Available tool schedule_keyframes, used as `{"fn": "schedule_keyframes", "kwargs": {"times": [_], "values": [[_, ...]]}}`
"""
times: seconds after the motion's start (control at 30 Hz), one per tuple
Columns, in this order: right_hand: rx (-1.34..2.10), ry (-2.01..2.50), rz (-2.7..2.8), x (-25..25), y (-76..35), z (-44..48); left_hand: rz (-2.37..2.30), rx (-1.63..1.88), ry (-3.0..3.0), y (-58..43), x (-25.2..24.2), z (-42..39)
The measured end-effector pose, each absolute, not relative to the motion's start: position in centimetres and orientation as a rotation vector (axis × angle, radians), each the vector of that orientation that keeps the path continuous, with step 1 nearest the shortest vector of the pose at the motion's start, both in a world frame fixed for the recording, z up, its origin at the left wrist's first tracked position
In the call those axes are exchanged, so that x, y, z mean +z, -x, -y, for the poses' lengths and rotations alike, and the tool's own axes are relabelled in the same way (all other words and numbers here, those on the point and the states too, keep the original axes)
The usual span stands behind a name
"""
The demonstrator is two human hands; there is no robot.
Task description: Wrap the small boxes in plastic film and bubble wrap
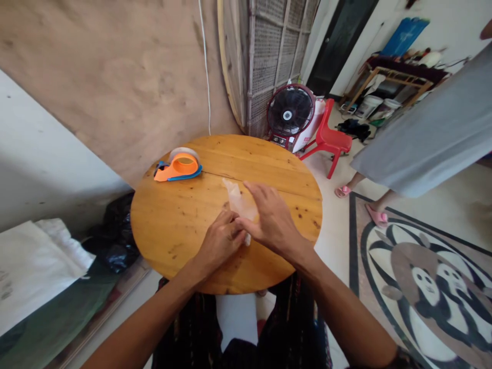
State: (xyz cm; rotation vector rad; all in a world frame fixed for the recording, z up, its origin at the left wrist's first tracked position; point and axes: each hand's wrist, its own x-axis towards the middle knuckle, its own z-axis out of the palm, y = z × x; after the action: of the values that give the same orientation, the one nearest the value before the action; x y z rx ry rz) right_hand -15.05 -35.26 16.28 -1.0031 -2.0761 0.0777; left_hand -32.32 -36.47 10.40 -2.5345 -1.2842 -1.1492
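Note:
A small clear plastic bag (237,199) lies on the round wooden table (180,220) near its middle. My right hand (271,218) rests flat on the bag with fingers stretched out, pressing it down. My left hand (220,240) is curled beside it, fingertips pinching the bag's near edge. An orange and blue tape dispenser (180,165) holding a roll of clear tape sits at the table's far left, apart from both hands.
A red-framed fan (290,114) and a red plastic chair (331,138) stand beyond the table. Another person in a grey garment (426,138) with pink sandals stands at the right. A panda rug (423,287) covers the floor. Black bags (117,236) lie left.

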Motion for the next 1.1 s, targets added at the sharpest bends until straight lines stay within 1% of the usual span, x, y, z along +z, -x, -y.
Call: {"fn": "schedule_keyframes", "kwargs": {"times": [0.07, 0.1, 0.17, 0.27, 0.33, 0.4, 0.5, 0.77, 0.93, 1.03, 1.1], "values": [[0.024, 1.070, 2.149, 17.4, 16.2, 33.6, 1.305, -1.120, 2.522, 32.2, 10.4, 36.4], [0.054, 1.120, 2.148, 17.7, 16.4, 32.6, 1.308, -1.101, 2.516, 32.1, 10.5, 36.4], [0.256, 1.178, 2.068, 17.6, 16.1, 30.6, 1.297, -1.060, 2.523, 32.0, 10.6, 36.3], [0.671, 1.129, 1.768, 16.1, 13.5, 28.7, 1.255, -1.023, 2.552, 32.0, 10.9, 36.3], [0.883, 1.060, 1.569, 14.6, 11.5, 28.2, 1.230, -0.997, 2.569, 32.0, 11.0, 36.3], [1.018, 0.984, 1.443, 13.4, 10.1, 28.4, 1.214, -0.973, 2.573, 32.1, 11.1, 36.3], [1.102, 0.939, 1.337, 12.3, 9.4, 28.7, 1.195, -0.949, 2.567, 32.1, 11.1, 36.2], [1.086, 0.877, 1.438, 12.8, 9.9, 28.2, 1.212, -0.914, 2.574, 32.0, 11.4, 36.3], [0.732, 1.022, 1.840, 14.7, 10.5, 28.6, 1.229, -0.888, 2.539, 31.9, 11.0, 36.3], [0.516, 1.042, 2.114, 16.3, 11.3, 29.2, 1.234, -0.858, 2.524, 31.8, 11.0, 36.4], [0.434, 1.039, 2.225, 17.1, 11.9, 29.2, 1.232, -0.845, 2.521, 31.7, 11.1, 36.5]]}}
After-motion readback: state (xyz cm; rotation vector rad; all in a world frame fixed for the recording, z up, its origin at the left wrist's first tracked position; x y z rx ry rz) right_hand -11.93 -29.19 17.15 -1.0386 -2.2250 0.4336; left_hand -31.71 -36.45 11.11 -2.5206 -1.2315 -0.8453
